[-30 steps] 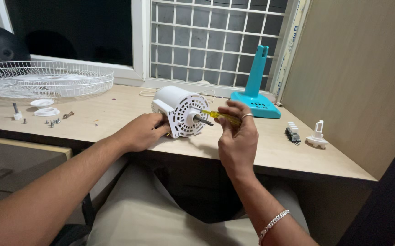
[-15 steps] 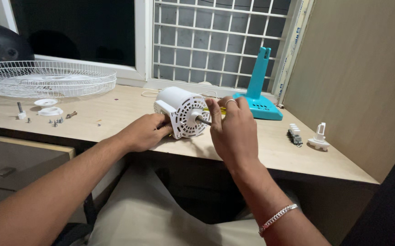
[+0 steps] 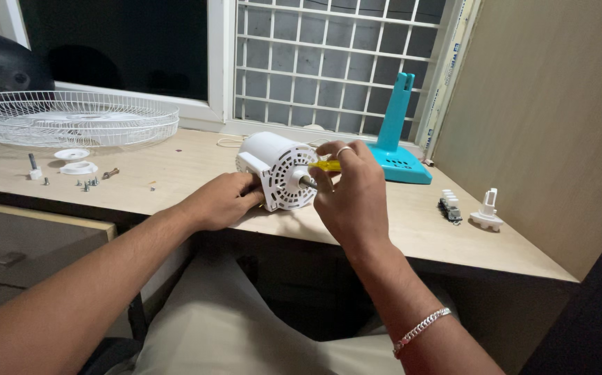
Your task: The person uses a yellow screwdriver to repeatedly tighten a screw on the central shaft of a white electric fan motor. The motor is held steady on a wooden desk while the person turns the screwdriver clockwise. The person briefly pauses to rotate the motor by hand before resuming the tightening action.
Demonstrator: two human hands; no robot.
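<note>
Left hand curled loosely around the white motor, steadying its near side on the desk. Right hand closed, fingers pinching a yellow screwdriver just beside the motor's shaft, in front of its vented face. Teal stand behind, wire grille far left, loose screws near it.
</note>
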